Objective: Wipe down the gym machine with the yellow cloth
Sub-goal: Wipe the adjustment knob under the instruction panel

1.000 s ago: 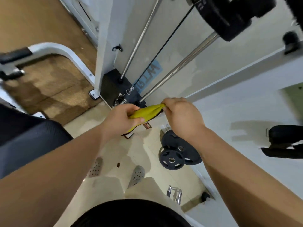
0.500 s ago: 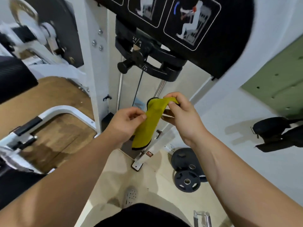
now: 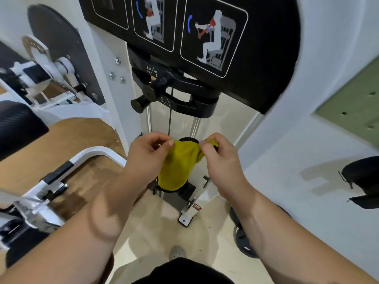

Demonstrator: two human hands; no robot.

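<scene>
A yellow cloth with a black trim [image 3: 178, 167] hangs spread between my two hands in front of the gym machine. My left hand [image 3: 148, 155] pinches its upper left edge with thumb and fingers. My right hand [image 3: 218, 157] pinches the upper right corner, where the cloth is bunched. The machine's black placard with exercise pictures [image 3: 196, 35] fills the top of the view. Below it sit the black weight selector block [image 3: 174, 93] and two chrome guide rods [image 3: 193, 125]. The cloth touches no part of the machine.
A white curved frame tube [image 3: 90, 155] and a black pad [image 3: 18, 128] lie at left over a wooden floor. Black weight plates [image 3: 244, 240] lean by the white wall at right. A black bag [image 3: 363, 181] is at far right. My shoe [image 3: 178, 253] is below.
The view has tilted up from the machine's base to its placard. The cloth, earlier twisted into a strip between my hands, is now spread wider, and my hands have moved apart.
</scene>
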